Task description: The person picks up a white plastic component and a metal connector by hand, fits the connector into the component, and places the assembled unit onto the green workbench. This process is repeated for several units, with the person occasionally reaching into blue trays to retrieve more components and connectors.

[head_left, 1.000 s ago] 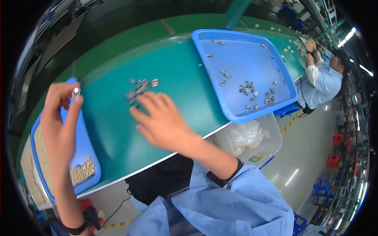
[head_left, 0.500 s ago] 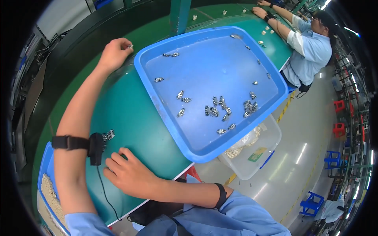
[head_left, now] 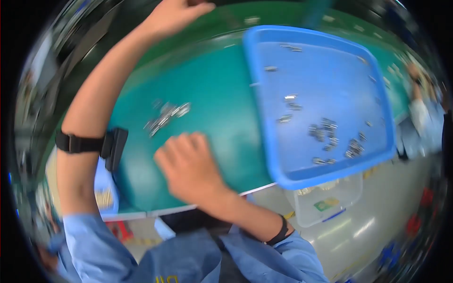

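My left hand reaches out at the top edge over the dark green strip beyond the table. Its thumb points right; its other fingers are mostly cut off, so I cannot tell if it holds anything. My right hand is low over the near part of the green table, palm down, fingers loosely bent and blurred, with nothing visible in it. Just beyond it lies a small pile of shiny metal parts. To the right stands a shallow blue tray with several similar metal parts scattered in it.
Small whitish pieces lie on the green strip past the tray. A clear plastic box sits below the table's near edge. A blue bin with pale contents is at lower left. Another person works at far right.
The view has swung left, so the tray and pile appear further right. My left hand is further out, at the top edge. My right hand stays near the pile, now blurred.
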Demonstrator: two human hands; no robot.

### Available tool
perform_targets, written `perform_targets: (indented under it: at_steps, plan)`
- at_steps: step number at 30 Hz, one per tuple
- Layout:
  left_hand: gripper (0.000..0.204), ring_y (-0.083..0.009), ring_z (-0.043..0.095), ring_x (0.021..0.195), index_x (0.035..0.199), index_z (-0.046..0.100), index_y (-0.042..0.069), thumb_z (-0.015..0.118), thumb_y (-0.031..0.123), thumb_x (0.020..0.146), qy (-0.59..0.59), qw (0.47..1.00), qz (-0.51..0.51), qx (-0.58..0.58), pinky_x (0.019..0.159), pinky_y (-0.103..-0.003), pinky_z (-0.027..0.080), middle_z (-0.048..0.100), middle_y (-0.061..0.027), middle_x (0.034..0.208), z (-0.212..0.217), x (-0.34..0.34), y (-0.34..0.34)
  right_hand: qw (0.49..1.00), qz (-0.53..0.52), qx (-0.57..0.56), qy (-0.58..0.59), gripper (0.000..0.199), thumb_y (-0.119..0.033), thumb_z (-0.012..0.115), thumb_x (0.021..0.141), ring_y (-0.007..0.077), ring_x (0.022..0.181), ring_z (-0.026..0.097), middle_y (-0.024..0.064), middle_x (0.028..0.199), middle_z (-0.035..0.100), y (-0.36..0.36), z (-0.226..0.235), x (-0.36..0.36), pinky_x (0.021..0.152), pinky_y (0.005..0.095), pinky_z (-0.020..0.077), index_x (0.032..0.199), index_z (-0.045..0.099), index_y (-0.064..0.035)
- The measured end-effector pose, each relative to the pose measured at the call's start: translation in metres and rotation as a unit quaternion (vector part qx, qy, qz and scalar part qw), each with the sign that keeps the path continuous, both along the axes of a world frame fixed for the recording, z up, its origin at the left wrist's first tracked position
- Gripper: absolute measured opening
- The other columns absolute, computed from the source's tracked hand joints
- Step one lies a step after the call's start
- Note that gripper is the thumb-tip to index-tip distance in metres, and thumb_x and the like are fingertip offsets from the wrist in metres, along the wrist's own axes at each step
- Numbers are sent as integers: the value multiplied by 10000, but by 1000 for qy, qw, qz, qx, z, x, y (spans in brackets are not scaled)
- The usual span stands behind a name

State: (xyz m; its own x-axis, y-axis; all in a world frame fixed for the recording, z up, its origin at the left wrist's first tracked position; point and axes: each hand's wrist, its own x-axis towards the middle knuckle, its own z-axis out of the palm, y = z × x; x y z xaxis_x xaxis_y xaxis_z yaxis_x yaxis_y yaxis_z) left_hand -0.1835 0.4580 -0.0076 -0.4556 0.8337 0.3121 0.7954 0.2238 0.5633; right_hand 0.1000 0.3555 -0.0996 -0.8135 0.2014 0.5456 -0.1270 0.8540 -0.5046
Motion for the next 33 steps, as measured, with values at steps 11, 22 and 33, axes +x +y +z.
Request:
perform_targets:
  at_steps: [11,22,33]
  plan:
    - [184,-260,675,1018,1079,732,39,696,167,952,198,919,255,-227,924,-393,506,723,-100,1063,45,38,-417,995,75,-68,23,131,55,659,799,330,809,626,139,885,603,-9,8,2,714,438,494,893,600,-15]
    - [173,-261,632,1119,976,795,140,691,130,838,297,834,388,-256,1018,-430,404,685,-62,1100,-24,21,-493,980,74,-187,2,95,95,640,858,224,763,664,118,888,666,-13,13,5,697,323,532,924,637,28]
    - [237,-328,595,1251,1006,781,47,663,138,821,271,799,407,-349,1099,-568,409,675,-147,1205,-29,8,-487,972,57,-226,-15,66,56,647,932,152,828,673,83,905,706,-10,7,7,755,295,530,959,691,16]
